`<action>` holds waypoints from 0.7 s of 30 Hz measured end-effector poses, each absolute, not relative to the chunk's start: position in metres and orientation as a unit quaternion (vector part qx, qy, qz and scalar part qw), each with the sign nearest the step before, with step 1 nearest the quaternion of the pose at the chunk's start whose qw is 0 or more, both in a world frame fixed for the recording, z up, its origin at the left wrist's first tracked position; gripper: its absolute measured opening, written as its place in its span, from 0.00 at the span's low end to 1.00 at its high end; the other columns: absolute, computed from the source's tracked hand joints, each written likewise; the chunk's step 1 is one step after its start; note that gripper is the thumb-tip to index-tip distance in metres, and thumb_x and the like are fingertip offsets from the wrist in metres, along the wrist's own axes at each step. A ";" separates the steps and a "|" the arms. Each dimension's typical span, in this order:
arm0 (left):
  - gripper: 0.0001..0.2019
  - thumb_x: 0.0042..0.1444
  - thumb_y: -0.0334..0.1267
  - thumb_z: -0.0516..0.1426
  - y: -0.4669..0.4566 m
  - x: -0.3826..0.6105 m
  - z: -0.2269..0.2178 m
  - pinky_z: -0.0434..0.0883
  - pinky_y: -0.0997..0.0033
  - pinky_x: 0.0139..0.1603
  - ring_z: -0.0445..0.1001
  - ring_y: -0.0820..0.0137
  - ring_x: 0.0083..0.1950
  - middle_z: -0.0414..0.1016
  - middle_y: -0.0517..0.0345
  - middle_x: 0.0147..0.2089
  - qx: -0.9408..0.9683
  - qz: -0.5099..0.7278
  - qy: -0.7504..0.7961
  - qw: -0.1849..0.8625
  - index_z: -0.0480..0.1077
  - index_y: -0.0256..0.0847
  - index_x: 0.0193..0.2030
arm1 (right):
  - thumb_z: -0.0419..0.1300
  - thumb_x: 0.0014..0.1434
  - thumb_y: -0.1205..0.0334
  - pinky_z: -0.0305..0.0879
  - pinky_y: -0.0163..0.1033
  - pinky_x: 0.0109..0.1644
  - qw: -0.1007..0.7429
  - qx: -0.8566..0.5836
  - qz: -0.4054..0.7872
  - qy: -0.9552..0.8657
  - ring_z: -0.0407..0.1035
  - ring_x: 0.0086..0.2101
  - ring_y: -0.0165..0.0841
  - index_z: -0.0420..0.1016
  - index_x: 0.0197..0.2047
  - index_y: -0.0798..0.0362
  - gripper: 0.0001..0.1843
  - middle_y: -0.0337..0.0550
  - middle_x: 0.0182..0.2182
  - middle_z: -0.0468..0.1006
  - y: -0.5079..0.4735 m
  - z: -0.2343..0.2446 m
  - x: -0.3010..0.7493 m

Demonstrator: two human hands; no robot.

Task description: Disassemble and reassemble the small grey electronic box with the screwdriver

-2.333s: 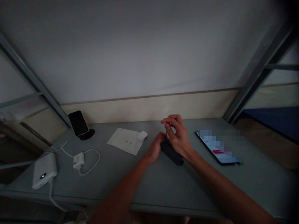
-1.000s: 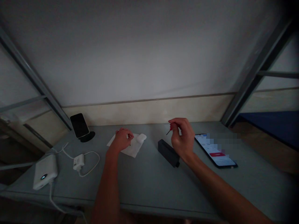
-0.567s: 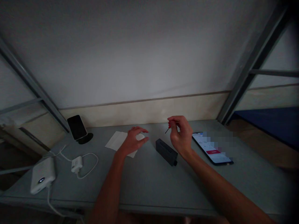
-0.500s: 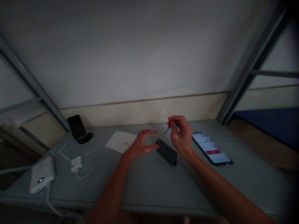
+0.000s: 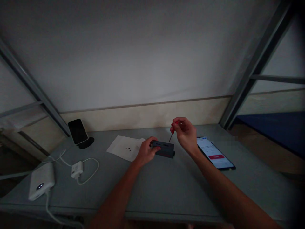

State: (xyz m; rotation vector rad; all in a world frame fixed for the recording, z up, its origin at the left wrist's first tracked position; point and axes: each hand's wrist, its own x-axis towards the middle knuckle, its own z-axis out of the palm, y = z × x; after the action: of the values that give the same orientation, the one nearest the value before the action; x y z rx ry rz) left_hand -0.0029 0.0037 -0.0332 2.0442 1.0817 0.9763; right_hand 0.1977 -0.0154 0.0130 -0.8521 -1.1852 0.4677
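Gripping one end of a dark slotted box, the left hand has its thumb laid across the near side and its fingers curled round the far side. The right hand pinches a red-handled screwdriver between thumb and fingers, its tip pointing down just above the box's far edge; whether they touch is hard to tell. The box sits between a white sheet bearing small dark pieces and a lit phone, on the grey table.
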 end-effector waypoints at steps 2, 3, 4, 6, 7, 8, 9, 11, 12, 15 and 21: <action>0.13 0.51 0.33 0.62 0.001 -0.004 -0.031 0.67 0.64 0.48 0.71 0.64 0.42 0.75 0.56 0.40 0.782 0.358 0.414 0.298 0.71 0.39 0.44 | 0.62 0.61 0.58 0.68 0.38 0.30 0.712 -0.385 0.217 -0.546 0.71 0.25 0.31 0.72 0.42 0.50 0.08 0.35 0.25 0.73 -0.015 0.011 0.199; 0.12 0.52 0.33 0.62 -0.001 -0.004 -0.028 0.67 0.64 0.49 0.71 0.64 0.43 0.75 0.56 0.40 0.786 0.354 0.414 0.293 0.71 0.40 0.44 | 0.62 0.61 0.58 0.68 0.38 0.30 0.706 -0.385 0.222 -0.552 0.71 0.25 0.31 0.72 0.42 0.51 0.08 0.35 0.26 0.73 -0.014 0.011 0.199; 0.12 0.53 0.34 0.61 -0.003 -0.005 -0.026 0.67 0.63 0.50 0.72 0.63 0.44 0.76 0.55 0.41 0.793 0.350 0.408 0.287 0.71 0.40 0.45 | 0.62 0.61 0.58 0.68 0.38 0.30 0.700 -0.385 0.226 -0.558 0.71 0.25 0.31 0.72 0.42 0.51 0.08 0.35 0.26 0.73 -0.014 0.010 0.199; 0.13 0.54 0.36 0.60 -0.008 -0.005 -0.020 0.67 0.61 0.53 0.72 0.61 0.48 0.76 0.53 0.45 0.811 0.349 0.384 0.269 0.71 0.40 0.47 | 0.61 0.60 0.58 0.68 0.38 0.30 0.691 -0.385 0.232 -0.566 0.71 0.25 0.31 0.72 0.42 0.51 0.08 0.36 0.26 0.74 -0.014 0.009 0.198; 0.15 0.55 0.37 0.60 -0.010 -0.005 -0.017 0.66 0.60 0.55 0.72 0.60 0.50 0.76 0.51 0.48 0.822 0.353 0.370 0.253 0.70 0.41 0.49 | 0.61 0.60 0.58 0.68 0.38 0.30 0.687 -0.386 0.235 -0.570 0.71 0.25 0.31 0.72 0.42 0.51 0.08 0.36 0.26 0.74 -0.014 0.009 0.197; 0.17 0.55 0.38 0.61 -0.013 -0.003 -0.015 0.65 0.59 0.57 0.71 0.59 0.52 0.75 0.50 0.51 0.831 0.357 0.357 0.234 0.70 0.41 0.52 | 0.61 0.60 0.59 0.68 0.38 0.30 0.683 -0.387 0.236 -0.573 0.71 0.25 0.31 0.73 0.42 0.51 0.08 0.37 0.26 0.74 -0.014 0.009 0.197; 0.19 0.55 0.39 0.62 -0.016 -0.001 -0.013 0.64 0.58 0.58 0.71 0.58 0.54 0.75 0.49 0.52 0.840 0.360 0.346 0.214 0.69 0.42 0.53 | 0.61 0.60 0.59 0.68 0.37 0.30 0.679 -0.388 0.238 -0.576 0.71 0.25 0.31 0.73 0.42 0.51 0.08 0.37 0.26 0.74 -0.015 0.009 0.196; 0.20 0.54 0.41 0.65 -0.021 0.006 -0.011 0.63 0.57 0.58 0.71 0.57 0.54 0.75 0.49 0.52 0.854 0.355 0.338 0.176 0.69 0.43 0.53 | 0.62 0.60 0.59 0.67 0.37 0.29 0.671 -0.391 0.242 -0.582 0.71 0.25 0.31 0.73 0.42 0.51 0.08 0.37 0.25 0.75 -0.015 0.008 0.195; 0.19 0.54 0.41 0.65 -0.022 0.009 -0.011 0.63 0.56 0.57 0.71 0.57 0.53 0.76 0.50 0.50 0.860 0.346 0.339 0.161 0.70 0.42 0.51 | 0.62 0.60 0.59 0.67 0.37 0.29 0.669 -0.393 0.242 -0.583 0.71 0.25 0.31 0.73 0.43 0.51 0.08 0.36 0.25 0.74 -0.014 0.007 0.195; 0.12 0.55 0.36 0.64 -0.024 0.014 -0.010 0.63 0.56 0.54 0.71 0.57 0.52 0.77 0.51 0.47 0.866 0.322 0.358 0.136 0.71 0.42 0.46 | 0.62 0.60 0.60 0.67 0.38 0.30 0.671 -0.399 0.240 -0.577 0.71 0.25 0.31 0.74 0.42 0.52 0.08 0.37 0.25 0.75 -0.014 0.008 0.196; 0.11 0.55 0.32 0.63 -0.019 0.008 -0.009 0.61 0.54 0.54 0.71 0.57 0.52 0.77 0.52 0.47 0.866 0.297 0.392 0.091 0.71 0.42 0.46 | 0.63 0.60 0.59 0.69 0.39 0.32 0.694 -0.365 0.261 -0.563 0.72 0.25 0.31 0.72 0.41 0.51 0.07 0.36 0.25 0.75 -0.018 0.016 0.199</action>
State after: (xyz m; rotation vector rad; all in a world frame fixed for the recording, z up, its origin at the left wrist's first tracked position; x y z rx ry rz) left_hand 0.0077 -0.0192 -0.0093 2.5746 1.1642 0.8816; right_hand 0.1988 -0.0179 0.0163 -0.8159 -1.2577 0.5826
